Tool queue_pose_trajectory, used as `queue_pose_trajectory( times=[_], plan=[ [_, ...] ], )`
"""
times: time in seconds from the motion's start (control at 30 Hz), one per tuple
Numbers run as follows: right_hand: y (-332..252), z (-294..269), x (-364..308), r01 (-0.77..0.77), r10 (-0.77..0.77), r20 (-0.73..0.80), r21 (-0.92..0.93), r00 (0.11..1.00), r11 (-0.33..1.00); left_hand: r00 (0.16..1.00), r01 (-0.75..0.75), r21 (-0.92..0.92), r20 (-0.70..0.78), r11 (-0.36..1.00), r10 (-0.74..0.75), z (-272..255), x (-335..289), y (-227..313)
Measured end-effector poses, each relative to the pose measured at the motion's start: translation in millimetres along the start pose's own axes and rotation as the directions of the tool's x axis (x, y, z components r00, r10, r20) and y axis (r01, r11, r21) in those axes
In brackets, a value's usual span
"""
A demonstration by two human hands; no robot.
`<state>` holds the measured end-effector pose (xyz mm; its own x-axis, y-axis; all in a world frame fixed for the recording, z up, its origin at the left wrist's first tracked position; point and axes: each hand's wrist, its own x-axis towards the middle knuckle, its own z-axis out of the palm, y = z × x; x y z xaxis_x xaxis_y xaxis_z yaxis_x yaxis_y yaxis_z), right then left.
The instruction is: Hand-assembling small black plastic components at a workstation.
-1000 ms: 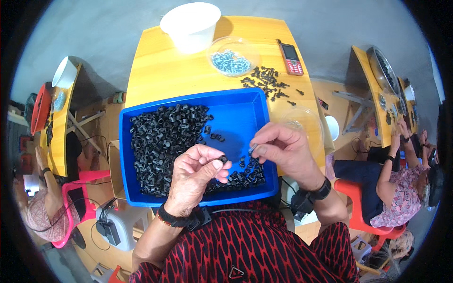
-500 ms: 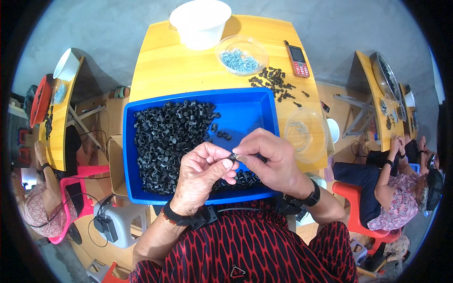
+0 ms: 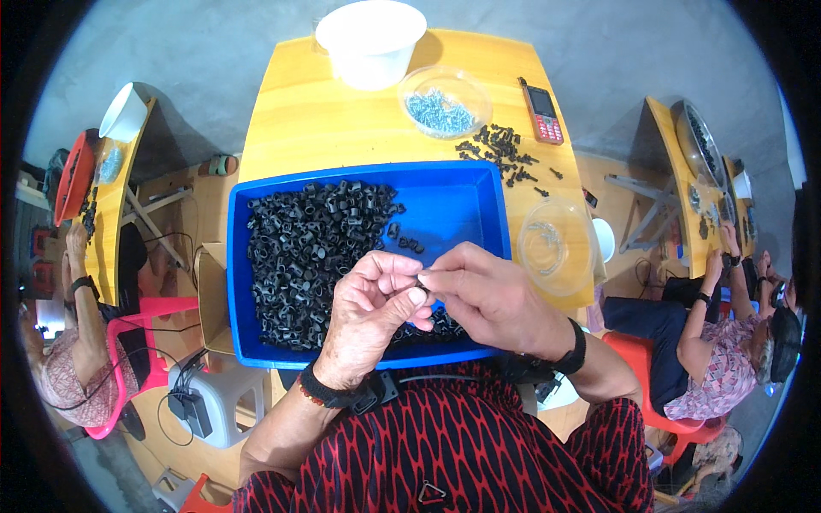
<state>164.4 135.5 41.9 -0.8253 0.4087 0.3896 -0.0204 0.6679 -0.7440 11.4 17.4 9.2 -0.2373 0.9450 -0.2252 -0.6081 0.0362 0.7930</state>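
My left hand (image 3: 368, 318) and my right hand (image 3: 492, 295) meet fingertip to fingertip above the near side of a blue tray (image 3: 369, 357). Thumb and forefinger of the left hand pinch a small black plastic part (image 3: 421, 285), mostly covered by fingers. The right hand's fingers are closed at that same spot; whatever is between them is hidden. A big heap of black plastic clips or fittings (image 3: 312, 256) fills the left of the tray, and a few loose ones (image 3: 408, 243) lie toward its middle.
Beyond the tray on the yellow table (image 3: 295, 111) are a white tub (image 3: 372, 51), a clear bowl of silvery screws (image 3: 440, 111), scattered black pieces (image 3: 505, 150) and a red phone (image 3: 543, 114). A clear round container (image 3: 556, 248) stands at right. Other people work at side tables.
My right hand has rolled over the pinched part, its knuckles lower and its fingers more folded together. The left hand keeps nearly the same pinch. The view has shifted slightly.
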Motion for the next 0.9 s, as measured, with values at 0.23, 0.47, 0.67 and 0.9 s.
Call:
queue_pose_trajectory(
  times=[0.23,0.47,0.67,0.9],
  plan=[
    [31.0,-10.3,9.3,-0.412,0.415,0.001,0.132,0.91,0.902,0.973,-0.189,0.013,-0.129,0.982,0.189,-9.3,-5.6,5.1],
    [44.1,4.8,24.4,-0.112,0.209,0.288,-0.318,0.935,0.941,0.957,-0.182,0.096,-0.213,0.979,0.199,-26.7,-22.3,10.0],
    [53.9,16.5,35.5,-0.091,0.264,0.372,-0.423,0.89,0.902,0.974,-0.143,0.109,-0.16,0.984,0.159,-28.2,-25.0,4.0],
    [30.8,5.3,33.9,-0.281,0.307,0.251,-0.135,0.918,0.95,0.98,-0.108,0.082,-0.161,0.991,0.12,-32.3,-26.1,1.7]
  ],
)
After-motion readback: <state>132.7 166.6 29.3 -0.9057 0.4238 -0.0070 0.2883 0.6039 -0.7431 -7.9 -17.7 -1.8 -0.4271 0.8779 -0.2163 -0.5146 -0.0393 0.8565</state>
